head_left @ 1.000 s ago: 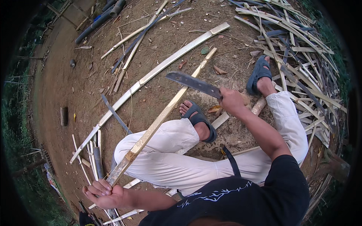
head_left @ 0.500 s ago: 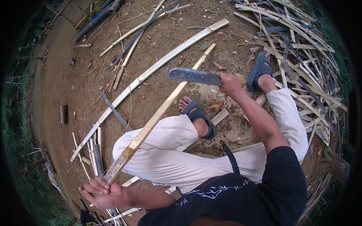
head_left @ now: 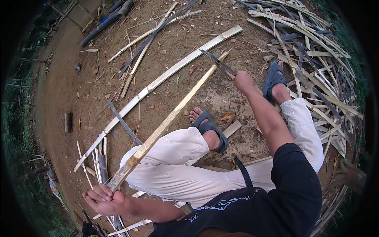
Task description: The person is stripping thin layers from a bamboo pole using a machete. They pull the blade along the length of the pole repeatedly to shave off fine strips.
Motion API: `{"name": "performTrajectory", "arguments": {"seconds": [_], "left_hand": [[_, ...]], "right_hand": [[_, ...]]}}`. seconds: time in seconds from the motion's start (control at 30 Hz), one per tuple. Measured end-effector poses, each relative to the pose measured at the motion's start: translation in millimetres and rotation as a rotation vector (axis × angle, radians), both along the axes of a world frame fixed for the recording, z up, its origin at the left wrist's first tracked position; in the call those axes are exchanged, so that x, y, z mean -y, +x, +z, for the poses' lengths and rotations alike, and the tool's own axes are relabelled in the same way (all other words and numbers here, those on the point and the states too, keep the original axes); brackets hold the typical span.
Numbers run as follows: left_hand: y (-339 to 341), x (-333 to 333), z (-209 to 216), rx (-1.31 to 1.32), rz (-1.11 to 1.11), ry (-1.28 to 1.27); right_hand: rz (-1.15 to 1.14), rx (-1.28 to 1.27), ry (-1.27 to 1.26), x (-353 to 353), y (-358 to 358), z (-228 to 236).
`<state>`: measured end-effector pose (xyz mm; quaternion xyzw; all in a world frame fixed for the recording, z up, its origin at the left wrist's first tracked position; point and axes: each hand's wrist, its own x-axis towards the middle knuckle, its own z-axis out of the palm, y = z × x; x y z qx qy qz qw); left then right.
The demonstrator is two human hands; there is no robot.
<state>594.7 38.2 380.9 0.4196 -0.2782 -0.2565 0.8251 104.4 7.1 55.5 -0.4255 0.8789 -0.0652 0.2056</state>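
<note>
Brown bare earth [head_left: 55,94], strewn with dry leaves and chips, spreads out beneath a seated person, with green growth at the rim; a tangled heap of pale and dark strips [head_left: 327,54] lies at the right, and dark poles [head_left: 104,28] rest at the upper left; a short log piece [head_left: 68,122] sits on the left. The left hand [head_left: 106,199] has its fingers curled around the near end of a pale bamboo strip [head_left: 169,119]; this strip slants up and away to the right, passing over the left knee of the white trousers [head_left: 193,173]; the right hand [head_left: 244,83] is closed on the handle of a long knife [head_left: 218,62], whose dark blade crosses the strip near its far end, though I cannot tell whether they touch; beyond them a longer pale length [head_left: 177,68] lies on the ground; dark sandals [head_left: 213,128] cover both feet.
</note>
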Motion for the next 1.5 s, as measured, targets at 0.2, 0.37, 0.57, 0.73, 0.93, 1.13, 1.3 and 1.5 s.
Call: {"name": "performTrajectory", "arguments": {"seconds": [0.2, 0.37, 0.57, 0.73, 0.93, 1.13, 1.3, 1.5], "left_hand": [[5, 4, 1, -0.010, 0.068, 0.029], [36, 40, -17, -0.074, 0.109, 0.084], [54, 48, -19, -0.059, 0.074, 0.084], [58, 52, -20, -0.083, 0.041, 0.061], [57, 53, -19, -0.045, 0.111, 0.142], [55, 78, -17, -0.018, 0.019, 0.132], [73, 78, -3, 0.026, -0.117, 0.050], [38, 81, 13, 0.080, -0.068, 0.036]], "right_hand": [[0.255, -0.019, -0.093, -14, 42, 19], [-0.084, 0.017, 0.055, -4, -6, -14], [0.234, -0.066, -0.098, -24, 29, 2], [-0.047, -0.009, 0.095, 15, -23, -26], [0.109, -0.010, -0.074, -7, 33, -7], [-0.127, -0.052, 0.073, 1, -33, -48], [0.099, -0.023, 0.061, -1, 26, 6], [-0.075, -0.049, 0.098, 10, -28, -23]]}}
